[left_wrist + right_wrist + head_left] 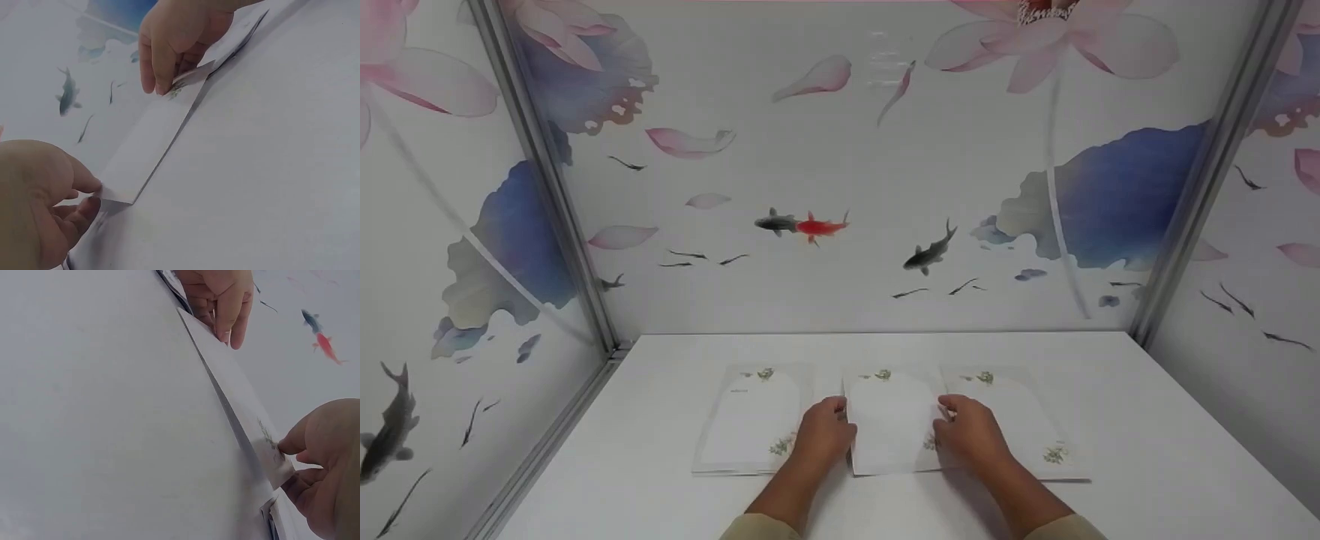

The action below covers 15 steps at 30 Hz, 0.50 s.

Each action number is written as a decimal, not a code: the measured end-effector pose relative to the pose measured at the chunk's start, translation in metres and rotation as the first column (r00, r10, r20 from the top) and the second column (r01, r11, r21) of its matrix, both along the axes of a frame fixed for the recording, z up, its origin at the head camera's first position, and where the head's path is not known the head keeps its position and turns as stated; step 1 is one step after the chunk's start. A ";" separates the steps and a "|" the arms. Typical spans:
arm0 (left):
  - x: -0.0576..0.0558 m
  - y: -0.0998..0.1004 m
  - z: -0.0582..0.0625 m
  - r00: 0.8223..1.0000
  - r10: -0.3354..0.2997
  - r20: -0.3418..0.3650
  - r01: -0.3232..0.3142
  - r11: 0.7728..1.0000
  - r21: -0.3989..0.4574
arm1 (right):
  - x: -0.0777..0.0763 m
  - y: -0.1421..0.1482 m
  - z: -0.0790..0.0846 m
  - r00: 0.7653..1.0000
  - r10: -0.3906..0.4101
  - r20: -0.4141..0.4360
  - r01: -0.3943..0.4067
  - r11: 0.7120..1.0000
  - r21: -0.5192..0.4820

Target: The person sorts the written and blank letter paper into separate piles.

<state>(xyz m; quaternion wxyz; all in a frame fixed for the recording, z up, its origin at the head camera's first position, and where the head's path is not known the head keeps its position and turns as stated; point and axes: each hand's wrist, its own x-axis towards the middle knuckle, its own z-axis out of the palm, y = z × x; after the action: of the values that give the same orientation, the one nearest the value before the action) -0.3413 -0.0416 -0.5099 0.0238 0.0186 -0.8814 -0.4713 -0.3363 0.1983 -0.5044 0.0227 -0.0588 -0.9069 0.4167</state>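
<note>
A white sheet of paper point(891, 427) with small green plant prints is held between both hands in the middle of the table. My left hand point(825, 431) pinches its left edge with thumb and fingers. At the right edge, my right hand point(975, 431) pinches it the same way, partly covering the lower plant print. In the left wrist view the sheet point(149, 146) has its near edge slightly off the table, over a thin shadow. The right wrist view also shows a dark gap under the sheet point(230, 377).
A stack of similar printed paper point(750, 431) lies to the left, and another stack point(1020, 420) to the right, partly behind the right hand. Both rest on the white table point(637, 450). Panels painted with fish and lotus point(840, 165) enclose the back and sides.
</note>
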 end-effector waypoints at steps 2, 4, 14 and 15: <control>0.000 -0.001 0.000 1.000 0.002 0.004 -0.002 1.000 0.027 | 0.000 0.001 0.000 1.000 -0.018 0.011 0.018 1.000 -0.017; -0.001 -0.001 -0.002 1.000 0.001 0.008 -0.001 0.999 0.037 | 0.000 0.002 0.000 0.999 -0.029 0.024 0.030 0.999 -0.026; 0.002 -0.002 -0.002 1.000 -0.006 -0.007 0.006 0.999 0.033 | -0.004 0.009 0.000 0.998 -0.044 0.042 0.046 0.998 -0.052; 0.002 -0.002 -0.002 1.000 -0.008 -0.005 0.008 0.999 0.031 | -0.004 0.009 0.000 0.998 -0.042 0.037 0.044 0.998 -0.054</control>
<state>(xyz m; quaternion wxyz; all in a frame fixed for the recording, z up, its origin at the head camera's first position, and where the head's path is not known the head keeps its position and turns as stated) -0.3396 -0.0437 -0.5118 0.0240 0.0143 -0.8740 -0.4852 -0.3407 0.2077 -0.5045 0.0138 -0.0864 -0.8938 0.4398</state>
